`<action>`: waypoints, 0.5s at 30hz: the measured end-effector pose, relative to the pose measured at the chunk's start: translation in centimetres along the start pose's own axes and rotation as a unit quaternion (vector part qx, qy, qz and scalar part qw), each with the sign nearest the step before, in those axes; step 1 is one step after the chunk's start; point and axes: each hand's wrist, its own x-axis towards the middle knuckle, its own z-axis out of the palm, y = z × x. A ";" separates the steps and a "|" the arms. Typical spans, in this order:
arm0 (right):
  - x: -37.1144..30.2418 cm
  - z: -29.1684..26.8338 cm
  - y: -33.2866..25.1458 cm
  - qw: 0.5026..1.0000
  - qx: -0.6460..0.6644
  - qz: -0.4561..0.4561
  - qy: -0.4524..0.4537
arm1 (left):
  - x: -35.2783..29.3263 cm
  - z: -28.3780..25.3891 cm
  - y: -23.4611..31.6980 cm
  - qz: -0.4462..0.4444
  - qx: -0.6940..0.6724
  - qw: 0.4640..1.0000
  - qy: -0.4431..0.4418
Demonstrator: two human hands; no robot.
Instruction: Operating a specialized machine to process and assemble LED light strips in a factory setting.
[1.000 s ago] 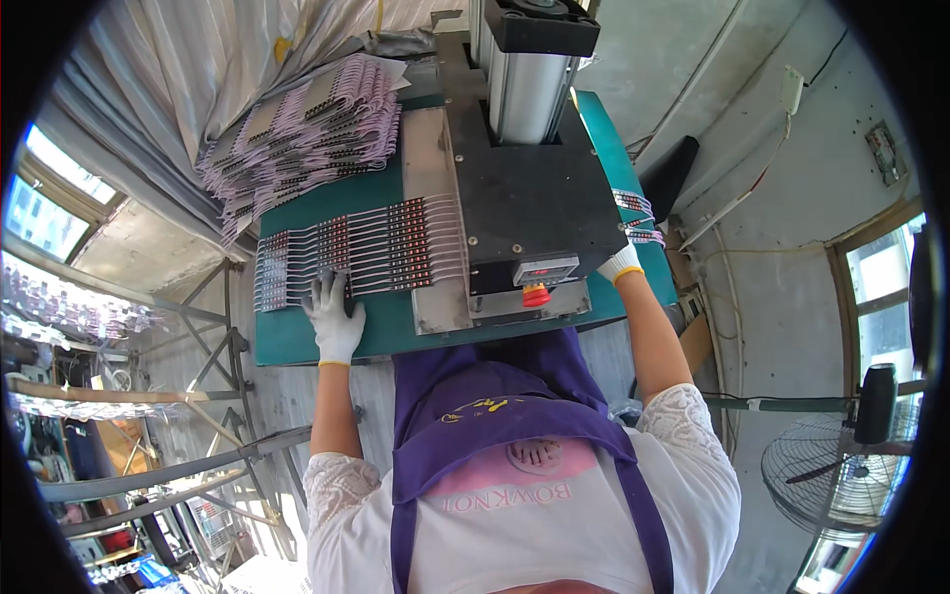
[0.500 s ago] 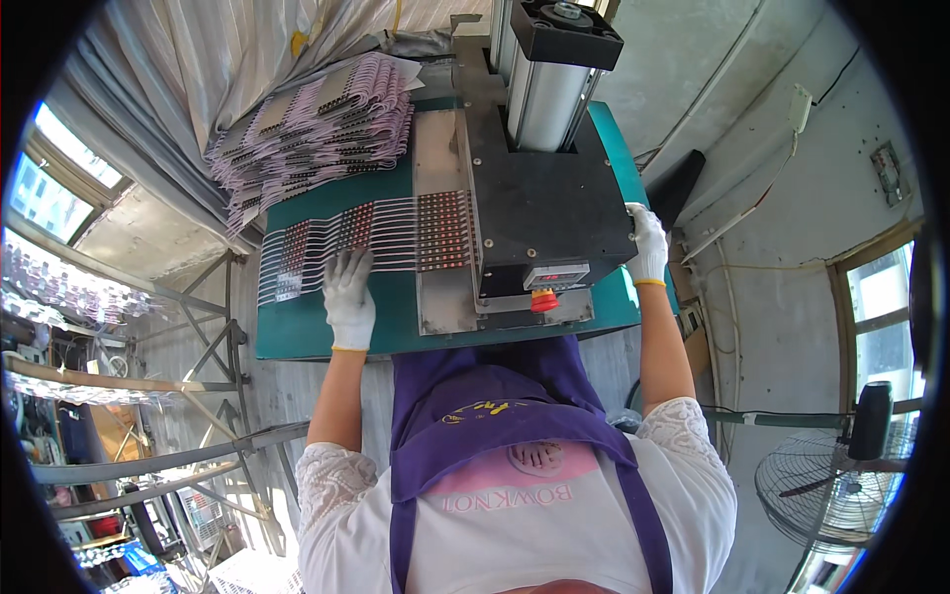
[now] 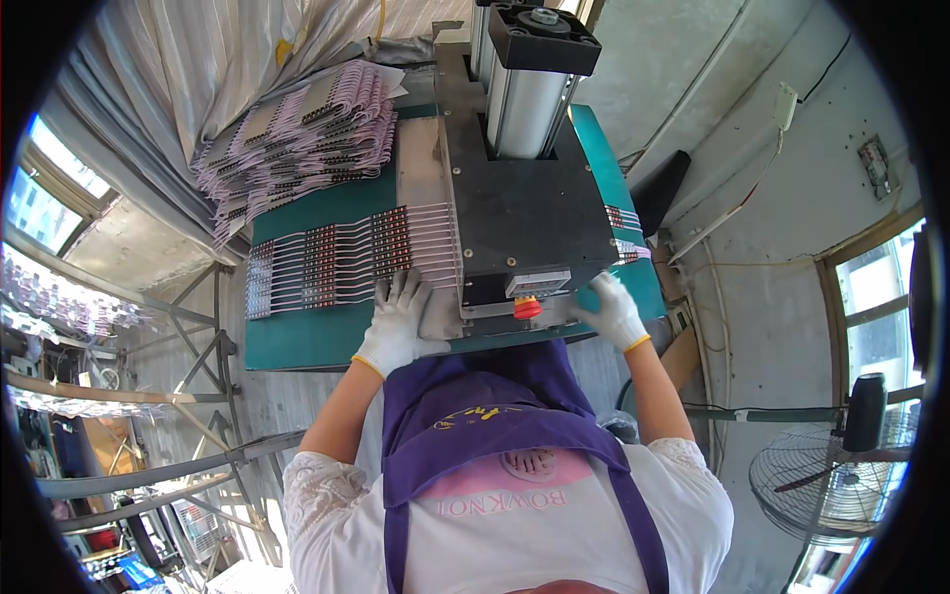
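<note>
A flat sheet of small dark light modules [image 3: 320,265], joined in rows by pale wires, lies across the table and meets the left side of a black press machine [image 3: 534,213]. My left hand [image 3: 396,322], in a white glove, rests with fingers spread at the sheet's near edge, fingertips on the modules or wires beside the press. My right hand [image 3: 614,315], also gloved, is at the press's front right corner, fingers apart and holding nothing visible. Past the press, another part of a module sheet [image 3: 625,236] shows on the right. The machine hides what lies beneath it.
A tall pile of folded module sheets [image 3: 302,139] stands at the back left of the green table [image 3: 287,342]. A red knob [image 3: 527,308] sits on the press front, below a silver cylinder [image 3: 524,114]. A metal frame [image 3: 223,366] is at left, a fan [image 3: 821,475] at right.
My left hand has moved right, up to the press. My right hand has left the press's right side for its front corner. Wires, not a module block, now meet the press's left side.
</note>
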 end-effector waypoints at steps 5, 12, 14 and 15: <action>-0.7 1.1 -3.2 0.994 -0.069 -0.017 -0.083 | -0.1 0.5 -0.9 0.038 0.012 0.996 -0.074; -0.6 0.9 -3.0 0.994 -0.068 -0.029 -0.085 | 0.4 0.2 -0.9 0.065 -0.006 0.995 -0.069; -0.7 1.0 -3.0 0.996 -0.055 -0.025 -0.071 | 0.5 0.3 -0.9 0.072 -0.008 0.996 -0.060; -0.6 0.8 -3.0 0.996 -0.054 -0.022 -0.070 | 0.5 0.2 -0.9 0.075 -0.008 0.995 -0.062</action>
